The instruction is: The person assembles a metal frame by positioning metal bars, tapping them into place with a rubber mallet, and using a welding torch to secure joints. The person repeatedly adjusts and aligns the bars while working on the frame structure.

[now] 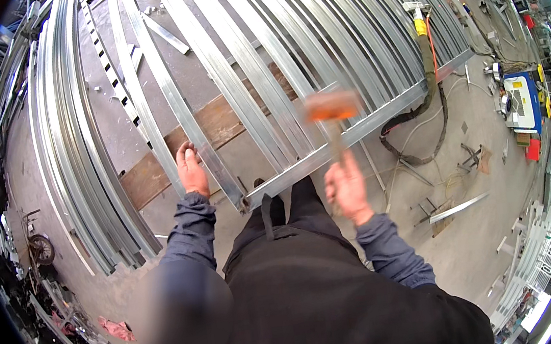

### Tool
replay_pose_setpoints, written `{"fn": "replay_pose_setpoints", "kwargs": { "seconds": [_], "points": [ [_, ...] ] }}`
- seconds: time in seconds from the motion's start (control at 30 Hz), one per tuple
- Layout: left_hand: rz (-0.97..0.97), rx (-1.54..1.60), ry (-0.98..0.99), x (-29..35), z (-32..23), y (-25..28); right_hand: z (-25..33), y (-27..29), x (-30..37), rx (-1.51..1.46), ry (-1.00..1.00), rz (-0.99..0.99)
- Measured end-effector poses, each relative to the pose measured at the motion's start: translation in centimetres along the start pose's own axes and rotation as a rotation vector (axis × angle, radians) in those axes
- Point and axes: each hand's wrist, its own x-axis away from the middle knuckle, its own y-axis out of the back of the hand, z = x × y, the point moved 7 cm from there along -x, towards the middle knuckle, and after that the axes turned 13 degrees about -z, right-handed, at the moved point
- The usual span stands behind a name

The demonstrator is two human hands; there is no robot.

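My right hand (347, 189) grips the handle of a mallet (333, 106) with a blurred orange-red head. The mallet head is over the near bottom rail (365, 126) of a frame of shiny metal profiles; whether it touches cannot be made out. My left hand (193, 173) is at the frame's left side, beside the outermost long metal profile (177, 112). Its fingers point away from me, loosely bent and apart, with nothing seen in them. Whether it touches the profile is unclear. The profile's near end meets the rail's left corner by my legs.
A wooden plank (215, 121) lies under the frame. More long profiles (81, 140) are stacked at left. A sleeved cable with a yellow-necked tool (419, 23) rests on the frame and trails to the floor. A blue-edged box (524, 103) and metal offcuts (460, 208) are at right.
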Motion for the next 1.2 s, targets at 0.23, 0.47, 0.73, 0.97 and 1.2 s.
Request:
{"fn": "replay_pose_setpoints", "kwargs": {
  "seconds": [0.23,0.47,0.73,0.97,1.2],
  "points": [
    [0.017,-0.088,-0.036,2.6,-0.4,1.7,-7.5,1.8,1.0,0.002,0.199,-0.151],
    [0.006,-0.077,0.005,4.0,-0.7,3.9,1.2,3.7,-3.0,-0.060,-0.015,-0.158],
    [0.038,-0.136,0.049,7.7,0.5,5.8,-9.0,-2.6,3.5,0.466,-0.180,0.180],
    [0.005,-0.171,0.068,9.0,1.2,9.1,4.8,5.0,-4.1,-0.192,0.100,-0.212],
    [0.083,-0.123,0.064,10.9,0.5,8.2,-11.4,-2.5,3.6,0.409,-0.086,0.156]
  ]
}}
